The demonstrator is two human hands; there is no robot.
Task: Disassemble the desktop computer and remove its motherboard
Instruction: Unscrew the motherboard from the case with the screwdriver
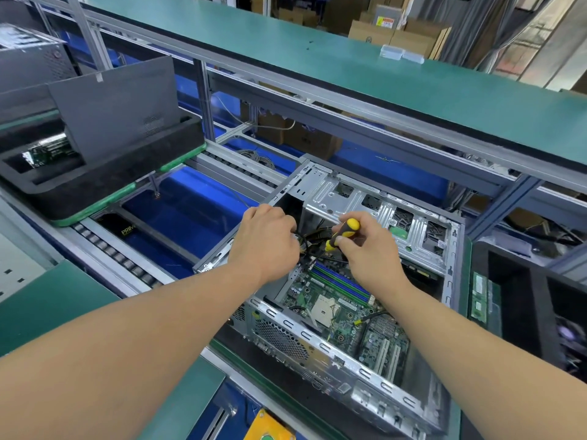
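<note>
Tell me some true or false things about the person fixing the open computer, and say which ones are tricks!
1. The right hand holds a yellow-and-black-handled screwdriver. True.
2. The green motherboard has already been lifted out of the grey metal computer case. False: it is still lying inside the case.
3. The left hand is at the bundle of black and yellow cables inside the case. True.
4. A fan covers the square processor socket on the motherboard. False: the socket is bare.
5. The dark grey side panel stands in a black foam tray to the left. True.
</note>
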